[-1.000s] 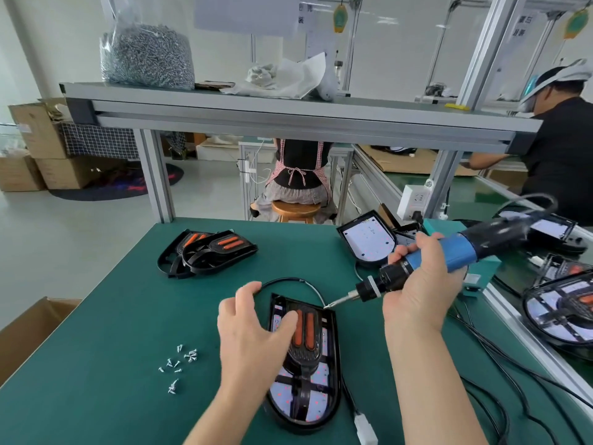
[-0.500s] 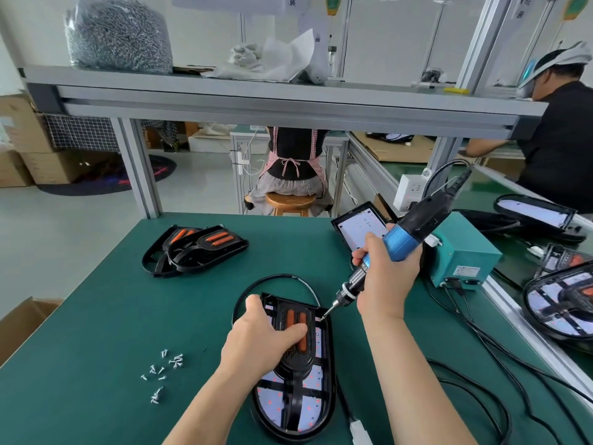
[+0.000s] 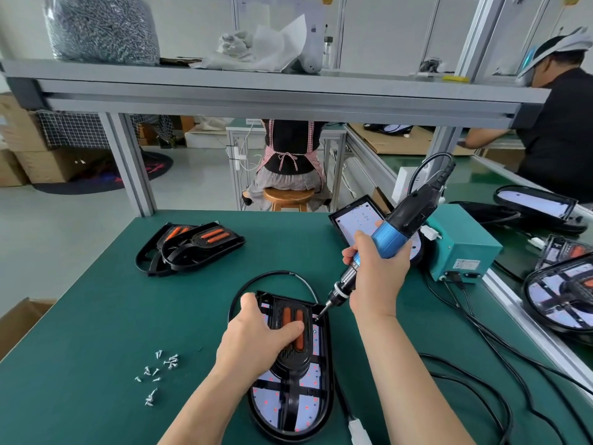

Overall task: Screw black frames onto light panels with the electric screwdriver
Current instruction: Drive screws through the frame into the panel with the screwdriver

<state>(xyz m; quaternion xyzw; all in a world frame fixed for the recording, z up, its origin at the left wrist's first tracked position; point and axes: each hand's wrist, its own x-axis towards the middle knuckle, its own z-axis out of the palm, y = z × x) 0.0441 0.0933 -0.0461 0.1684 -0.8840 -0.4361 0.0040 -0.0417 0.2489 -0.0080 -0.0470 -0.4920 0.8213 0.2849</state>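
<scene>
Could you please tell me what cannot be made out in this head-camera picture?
Head view:
1. Electric screwdriver bit: its tip is too small to tell what it is seated in.
2. Black frame middle: hidden under the left hand.
3. Teal power box label: too small to read.
4. White connector: cut off by the bottom edge.

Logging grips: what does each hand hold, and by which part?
Right hand grips the electric screwdriver by its blue barrel; left hand holds the black frame by its raised middle.

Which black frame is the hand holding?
The black frame on the near light panel, gripped by the left hand; the spare frames lie stacked, untouched, farther back.
</scene>
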